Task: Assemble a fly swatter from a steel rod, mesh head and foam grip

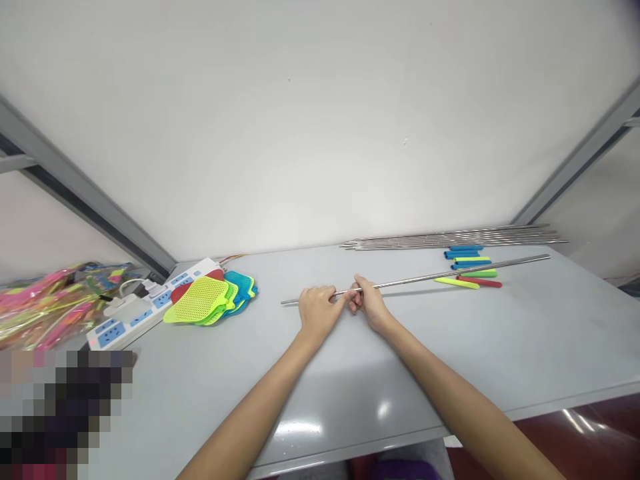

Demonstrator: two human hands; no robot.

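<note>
Our left hand and right hand sit close together, both clamped on a steel rod that lies across the gray table. Its right end runs beside foam grips, below more rods; fly swatters lie well left.

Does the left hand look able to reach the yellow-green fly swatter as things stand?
Probably yes: the yellow-green fly swatter lies near the left hand with no object visible between them, though that hand grips the steel rod.
</note>
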